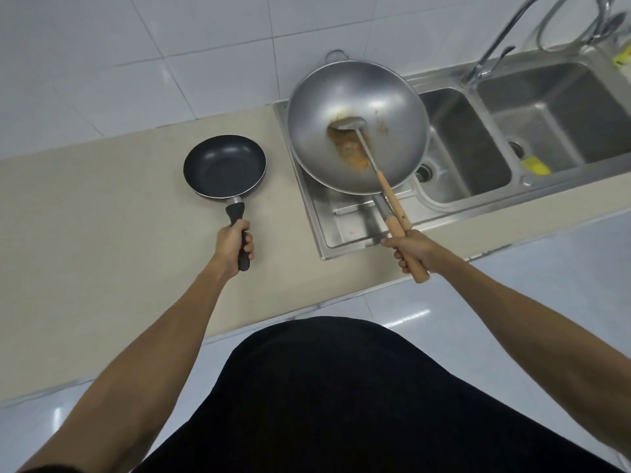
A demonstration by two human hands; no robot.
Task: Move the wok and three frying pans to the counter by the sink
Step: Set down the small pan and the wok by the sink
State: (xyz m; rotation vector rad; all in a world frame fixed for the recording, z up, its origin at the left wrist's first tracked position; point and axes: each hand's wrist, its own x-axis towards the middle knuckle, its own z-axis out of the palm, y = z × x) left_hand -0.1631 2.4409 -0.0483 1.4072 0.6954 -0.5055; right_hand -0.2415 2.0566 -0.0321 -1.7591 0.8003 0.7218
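A small black frying pan (223, 169) rests on the beige counter (102, 206), left of the sink unit. My left hand (234, 245) is shut on its black handle. A large steel wok (356, 126) with brown residue sits over the steel drainboard (345, 223). A metal spatula (370, 155) with a wooden handle lies inside the wok. My right hand (415, 250) grips the wok's wooden handle at the counter's front edge. Whether the wok touches the drainboard I cannot tell. No other pans are visible.
A double steel sink (553, 124) lies right of the wok, with a tall tap (495, 46) behind it and a yellow sponge (536, 165) on its divider. White wall tiles stand behind the counter. A tiled floor lies below, by my dark clothing.
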